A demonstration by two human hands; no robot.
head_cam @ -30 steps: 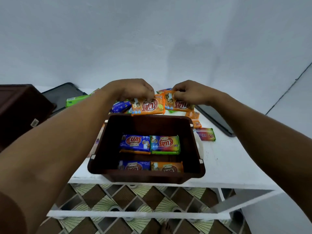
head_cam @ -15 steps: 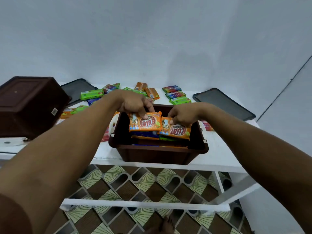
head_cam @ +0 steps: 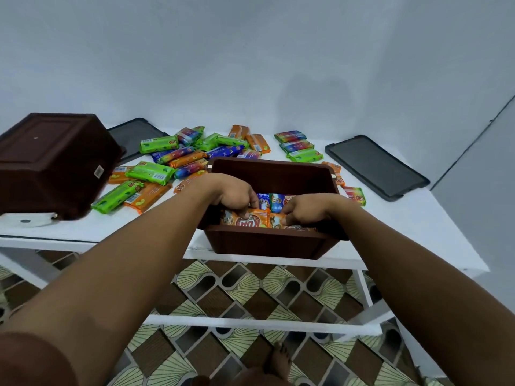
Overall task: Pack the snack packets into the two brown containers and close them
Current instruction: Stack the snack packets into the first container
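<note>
Inside the brown container (head_cam: 267, 243) on the worktop (head_cam: 390, 235), left hand (head_cam: 237, 195) grips an orange packet (head_cam: 250, 220), right hand (head_cam: 305, 210) a second orange packet (head_cam: 276, 219)

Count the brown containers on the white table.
2. The overturned container sits at the left end of the table; the open container stands at the front edge, with packets inside. None seems hidden.

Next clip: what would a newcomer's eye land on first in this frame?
The left hand and right hand reach into the open brown container at the front edge of the white table. The left grips an orange snack packet, and the right a second orange packet beside it. Behind and to the left lies a bright pile of loose packets, with an overturned brown container at the far left.
</note>
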